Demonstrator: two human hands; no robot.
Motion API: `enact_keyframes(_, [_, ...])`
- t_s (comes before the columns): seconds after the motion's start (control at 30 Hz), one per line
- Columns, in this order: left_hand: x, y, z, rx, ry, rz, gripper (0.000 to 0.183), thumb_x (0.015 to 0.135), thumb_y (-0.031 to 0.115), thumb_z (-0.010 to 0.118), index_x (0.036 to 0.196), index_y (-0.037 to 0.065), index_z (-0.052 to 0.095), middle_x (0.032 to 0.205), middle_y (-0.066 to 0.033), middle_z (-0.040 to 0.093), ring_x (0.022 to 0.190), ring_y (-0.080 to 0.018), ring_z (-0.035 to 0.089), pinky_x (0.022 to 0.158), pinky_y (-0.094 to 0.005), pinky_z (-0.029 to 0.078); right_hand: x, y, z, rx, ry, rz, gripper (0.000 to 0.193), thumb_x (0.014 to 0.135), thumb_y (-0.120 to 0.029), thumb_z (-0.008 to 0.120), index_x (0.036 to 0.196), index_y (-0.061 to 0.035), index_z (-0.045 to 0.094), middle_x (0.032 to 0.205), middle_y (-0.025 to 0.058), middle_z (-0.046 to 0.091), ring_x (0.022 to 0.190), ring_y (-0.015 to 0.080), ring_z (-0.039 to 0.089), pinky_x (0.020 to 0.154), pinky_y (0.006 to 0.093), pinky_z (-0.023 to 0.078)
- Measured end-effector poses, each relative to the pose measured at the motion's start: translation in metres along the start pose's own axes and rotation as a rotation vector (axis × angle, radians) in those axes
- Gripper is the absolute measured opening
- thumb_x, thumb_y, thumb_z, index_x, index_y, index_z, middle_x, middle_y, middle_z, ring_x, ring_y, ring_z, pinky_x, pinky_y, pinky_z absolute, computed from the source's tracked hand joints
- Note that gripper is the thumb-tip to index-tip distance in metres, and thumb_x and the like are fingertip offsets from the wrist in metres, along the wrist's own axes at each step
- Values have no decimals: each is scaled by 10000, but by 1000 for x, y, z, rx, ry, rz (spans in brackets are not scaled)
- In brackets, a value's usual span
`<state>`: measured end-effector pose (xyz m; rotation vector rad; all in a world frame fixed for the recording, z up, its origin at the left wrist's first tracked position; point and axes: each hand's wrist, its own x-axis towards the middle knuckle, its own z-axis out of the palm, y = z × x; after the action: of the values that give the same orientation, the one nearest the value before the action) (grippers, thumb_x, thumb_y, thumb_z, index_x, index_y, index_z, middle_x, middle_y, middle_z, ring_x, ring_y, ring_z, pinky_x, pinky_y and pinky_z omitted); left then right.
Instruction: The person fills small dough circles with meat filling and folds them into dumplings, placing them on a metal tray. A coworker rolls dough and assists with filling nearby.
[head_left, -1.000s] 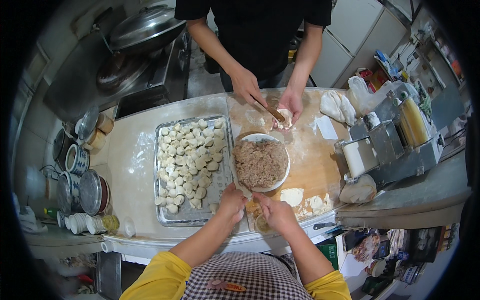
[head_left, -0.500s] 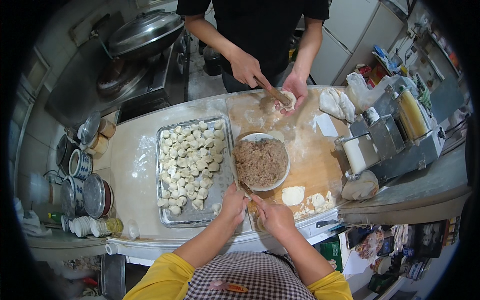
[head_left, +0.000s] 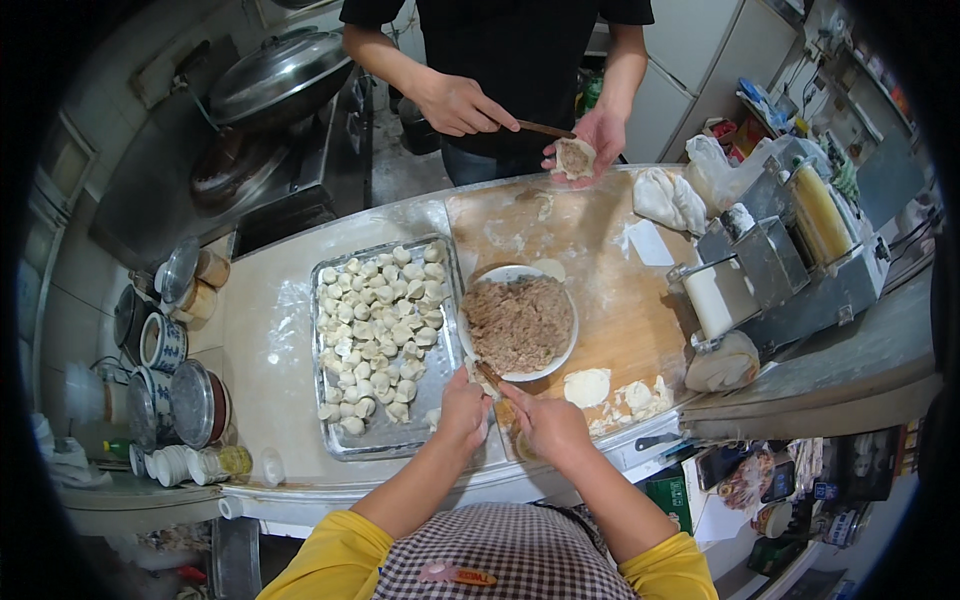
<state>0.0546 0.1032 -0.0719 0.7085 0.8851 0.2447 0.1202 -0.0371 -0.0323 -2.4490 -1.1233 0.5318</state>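
At the near side of the filling bowl, my left hand is closed round what looks like a dumpling wrapper, mostly hidden by the fingers. My right hand grips a thin wooden filling stick, its tip over the left hand. Minced meat filling is heaped in a white bowl just beyond both hands. To the left lies a metal tray with rows of folded dumplings. A flat round wrapper rests on the board, right of my right hand.
Across the table a co-worker's hands hold a filled wrapper and a wooden stick. A dough roller machine stands at the right, with a white cloth beside it. Dough scraps lie near the front edge. Jars line the left.
The co-worker has raised the wrapper and stick off the board, the filling now showing in the wrapper. My hands stay nearly in place, the stick slightly shifted. The view has moved a little.
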Motion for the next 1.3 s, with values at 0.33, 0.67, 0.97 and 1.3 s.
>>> enact_keyframes(0.33, [-3,-3,3,-8,-27,26,540,865,-124,312,1364,5,474,1271,-135,593,1109,-240,617,942,-335,509,-1,3,3,27,-36,14,429,955,-246,540,1382,-292,544,776,176,672,711,374,649,647,485,515])
enact_keyframes(0.67, [3,-13,-7,-31,-62,63,534,866,-108,335,1367,10,479,1258,-135,605,1117,-238,620,942,-341,510,-9,7,16,297,-28,54,421,978,-227,519,1398,-258,524,802,204,665,755,383,652,681,497,506])
enact_keyframes(0.97, [-12,0,-28,-60,-62,63,589,825,-134,364,1387,21,446,1181,-159,641,987,-219,666,689,-245,554,-18,-4,20,440,-15,-27,439,965,-180,525,1399,-239,521,858,196,666,792,378,645,710,478,506])
enact_keyframes(1.3, [-24,35,-29,-81,-168,52,606,833,-157,344,1428,-48,386,1265,-200,573,1115,-292,623,971,-354,529,-34,-24,12,93,66,-184,449,936,-185,572,1383,-212,533,809,149,648,651,334,620,606,455,509])
